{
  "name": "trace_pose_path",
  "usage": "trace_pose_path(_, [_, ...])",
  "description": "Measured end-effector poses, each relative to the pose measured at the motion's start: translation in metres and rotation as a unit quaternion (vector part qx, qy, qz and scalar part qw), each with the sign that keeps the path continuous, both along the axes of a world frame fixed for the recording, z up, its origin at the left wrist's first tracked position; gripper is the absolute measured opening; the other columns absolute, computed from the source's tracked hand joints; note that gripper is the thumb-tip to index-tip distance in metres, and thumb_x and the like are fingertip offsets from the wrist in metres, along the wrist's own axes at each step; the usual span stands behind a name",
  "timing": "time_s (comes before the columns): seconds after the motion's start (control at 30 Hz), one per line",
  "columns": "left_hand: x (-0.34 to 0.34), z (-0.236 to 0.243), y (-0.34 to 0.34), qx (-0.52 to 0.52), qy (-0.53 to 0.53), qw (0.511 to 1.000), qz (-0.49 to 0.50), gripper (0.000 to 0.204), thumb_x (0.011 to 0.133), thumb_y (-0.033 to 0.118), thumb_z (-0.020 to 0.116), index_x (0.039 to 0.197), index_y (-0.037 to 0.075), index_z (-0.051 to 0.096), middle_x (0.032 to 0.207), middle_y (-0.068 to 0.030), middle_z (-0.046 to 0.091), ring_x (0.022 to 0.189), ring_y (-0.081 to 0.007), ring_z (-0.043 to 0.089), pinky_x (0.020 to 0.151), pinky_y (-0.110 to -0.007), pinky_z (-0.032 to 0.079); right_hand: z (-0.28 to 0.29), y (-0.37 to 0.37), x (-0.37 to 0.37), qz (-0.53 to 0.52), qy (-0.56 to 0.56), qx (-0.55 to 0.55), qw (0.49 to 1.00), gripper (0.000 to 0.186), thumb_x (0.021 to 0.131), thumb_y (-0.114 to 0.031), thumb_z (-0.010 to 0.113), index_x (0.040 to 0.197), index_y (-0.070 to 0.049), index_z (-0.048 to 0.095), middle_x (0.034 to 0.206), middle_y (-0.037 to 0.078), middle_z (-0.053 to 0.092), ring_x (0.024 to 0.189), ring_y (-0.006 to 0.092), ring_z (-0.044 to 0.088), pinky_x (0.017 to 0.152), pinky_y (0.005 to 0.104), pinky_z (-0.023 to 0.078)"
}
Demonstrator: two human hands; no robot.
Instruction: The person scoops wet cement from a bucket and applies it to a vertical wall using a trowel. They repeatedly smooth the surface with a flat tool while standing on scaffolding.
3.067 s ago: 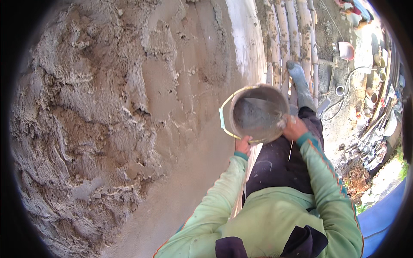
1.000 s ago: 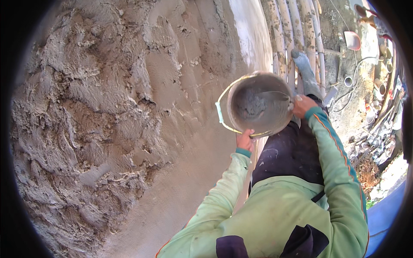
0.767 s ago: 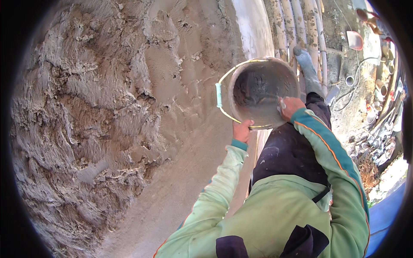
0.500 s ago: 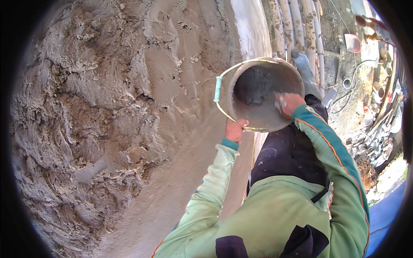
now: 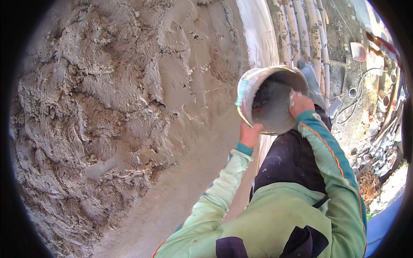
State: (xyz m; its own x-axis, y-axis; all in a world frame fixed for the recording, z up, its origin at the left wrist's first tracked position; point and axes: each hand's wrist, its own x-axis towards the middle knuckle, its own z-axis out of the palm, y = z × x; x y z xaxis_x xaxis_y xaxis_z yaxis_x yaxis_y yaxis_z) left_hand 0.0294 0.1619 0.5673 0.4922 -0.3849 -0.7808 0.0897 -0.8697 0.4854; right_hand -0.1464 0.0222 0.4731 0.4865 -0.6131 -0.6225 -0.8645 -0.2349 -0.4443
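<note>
A bucket [image 5: 275,112] is tilted over my legs, its mouth turned to the right and dark grey wet mortar [image 5: 261,95] lying deep inside. My left hand [image 5: 250,134] is closed on the near left rim. The yellow wire handle with its pale green grip [image 5: 241,97] rests against the outer left wall. At the right side of the mouth is my right hand [image 5: 300,104], fingers curled and smeared with grey, reaching just inside the wall. What those fingers hold, if anything, is hidden.
Rough wet mortar [image 5: 99,99] spreads across the left, beside a smoother grey strip [image 5: 189,176]. Bamboo poles [image 5: 303,32] lie side by side beyond the bucket. A red-edged scoop-like piece [image 5: 358,51], a thin cable [image 5: 360,92] and scattered debris [image 5: 380,142] are at the right.
The bucket has tipped to the right and shifted slightly right, so its outer left wall shows. Its handle has dropped against that wall. My right hand has moved from inside toward the right rim.
</note>
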Motion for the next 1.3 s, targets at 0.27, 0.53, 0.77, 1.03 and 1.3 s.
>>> trace_pose_path(0.27, [0.000,0.045,-0.037,-0.131,-0.005,0.984,-0.120,0.082,0.069,0.002,0.057,0.146,-0.003,0.029,0.144,-0.0201,0.038,0.137,-0.0264,0.032,0.114,-0.035,0.021,-0.047,0.040,-0.046,0.287,-0.349,-0.149,0.880,0.025,0.091,-0.023,0.054,0.104,-0.004,0.063,0.097,0.016,0.066,0.069,0.0301,0.066,0.071,0.0435,0.055])
trace_pose_path(0.53, [0.010,-0.027,0.029,-0.050,0.148,0.952,0.264,0.030,0.080,-0.001,0.057,0.110,0.000,0.055,0.096,-0.0112,0.063,0.088,-0.0258,0.066,0.078,-0.044,0.057,0.027,-0.029,-0.027,-0.083,-0.129,0.485,0.861,0.042,0.094,-0.039,0.058,0.095,0.002,0.066,0.059,0.006,0.055,0.051,0.0142,0.057,0.048,0.0309,0.048])
trace_pose_path(0.77, [-0.008,-0.054,0.088,-0.042,0.178,0.885,0.429,0.029,0.085,-0.001,0.054,0.113,-0.001,0.054,0.108,-0.0173,0.062,0.100,-0.0338,0.064,0.084,-0.054,0.056,0.041,-0.053,-0.053,-0.359,-0.330,0.515,0.705,0.032,0.094,-0.030,0.057,0.106,-0.001,0.061,0.072,0.003,0.059,0.052,0.0079,0.053,0.043,0.0222,0.042])
trace_pose_path(1.03, [-0.035,-0.014,0.150,0.055,0.103,0.905,0.409,0.027,0.082,-0.003,0.056,0.109,-0.001,0.056,0.097,-0.0101,0.064,0.087,-0.0253,0.065,0.072,-0.041,0.055,-0.106,-0.071,0.021,-0.544,-0.229,-0.089,0.803,0.024,0.093,-0.020,0.050,0.107,-0.005,0.062,0.085,0.007,0.062,0.070,0.0195,0.058,0.063,0.0313,0.047])
trace_pose_path(1.3, [-0.042,-0.033,0.158,0.017,0.130,0.893,0.430,0.019,0.083,0.000,0.057,0.102,-0.002,0.059,0.094,-0.0080,0.065,0.083,-0.0227,0.065,0.066,-0.036,0.052,-0.022,0.013,0.034,-0.110,-0.277,0.239,0.924,0.061,0.090,-0.046,0.056,0.137,-0.007,0.048,0.140,0.021,0.047,0.130,0.0368,0.045,0.110,0.0436,0.035])
